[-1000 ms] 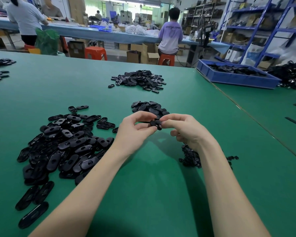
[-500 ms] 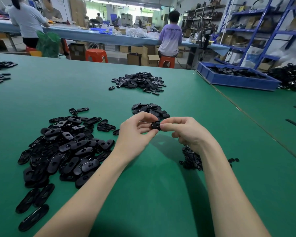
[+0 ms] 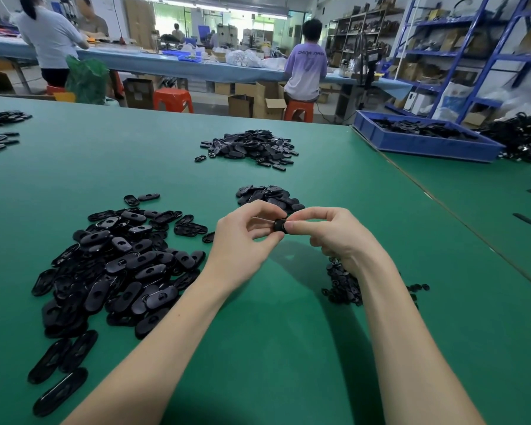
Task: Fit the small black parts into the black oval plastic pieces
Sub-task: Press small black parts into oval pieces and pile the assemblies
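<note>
— Well, getting anywhere with the fitting?

— Partway, judging by the piles. Still lying loose: a big heap of oval pieces (image 3: 111, 268) just left of the left hand (image 3: 242, 240). Beyond both hands, a smaller stack (image 3: 269, 197), possibly finished; hard telling.

— And the small parts?

— Sitting in a little heap (image 3: 344, 285) under the right hand (image 3: 334, 237), on the table (image 3: 273, 348).

— Holding what now?

— Pinching one black piece (image 3: 279, 225) between both sets of fingertips, raised above the table, pressing together.
</note>
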Demonstrator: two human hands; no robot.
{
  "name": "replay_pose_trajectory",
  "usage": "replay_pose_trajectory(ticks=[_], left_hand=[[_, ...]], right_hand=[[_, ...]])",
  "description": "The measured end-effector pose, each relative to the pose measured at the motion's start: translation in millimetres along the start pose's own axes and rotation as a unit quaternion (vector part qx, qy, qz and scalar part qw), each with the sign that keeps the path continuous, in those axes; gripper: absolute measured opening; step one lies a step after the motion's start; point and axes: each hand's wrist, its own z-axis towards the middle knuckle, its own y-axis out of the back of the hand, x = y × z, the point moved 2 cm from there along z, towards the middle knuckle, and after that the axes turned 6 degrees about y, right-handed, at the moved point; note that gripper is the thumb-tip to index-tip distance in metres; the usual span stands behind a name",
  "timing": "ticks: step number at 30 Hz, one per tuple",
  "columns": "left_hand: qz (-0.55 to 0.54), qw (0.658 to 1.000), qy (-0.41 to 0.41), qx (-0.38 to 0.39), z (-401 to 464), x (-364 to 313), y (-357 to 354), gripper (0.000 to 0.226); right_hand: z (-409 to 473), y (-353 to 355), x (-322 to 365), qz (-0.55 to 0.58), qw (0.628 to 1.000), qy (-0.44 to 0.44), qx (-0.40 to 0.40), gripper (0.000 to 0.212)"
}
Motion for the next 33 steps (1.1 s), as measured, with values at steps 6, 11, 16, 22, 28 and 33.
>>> replay_pose_trajectory(ticks=[6,11,16,22,28,33], left_hand=[[-0.064,0.996,0.059,0.019,1,2,1,0.027],[-0.125,0.985,0.116,0.016,1,4,-2,0.027],[-0.191,0.959,0.208,0.031,2,8,-2,0.02],[-0.159,0.963,0.216,0.009,3,10,1,0.02],[-0.126,0.97,0.207,-0.005,4,12,1,0.02],[-0.111,0.971,0.21,-0.015,4,14,3,0.018]], right_hand=[[-3,2,-4,0.028,0.998,-0.044,0.031,0.02],[-5,0,-7,0.101,0.992,-0.054,0.059,0.015],[-5,-2,-5,0.076,0.995,-0.029,0.062,0.012],[-5,0,-1,0.021,0.999,-0.003,0.038,0.009],[-1,-4,4,-0.03,0.997,0.07,0.006,0.009],[0,-7,3,-0.046,0.996,0.079,0.004,0.009]])
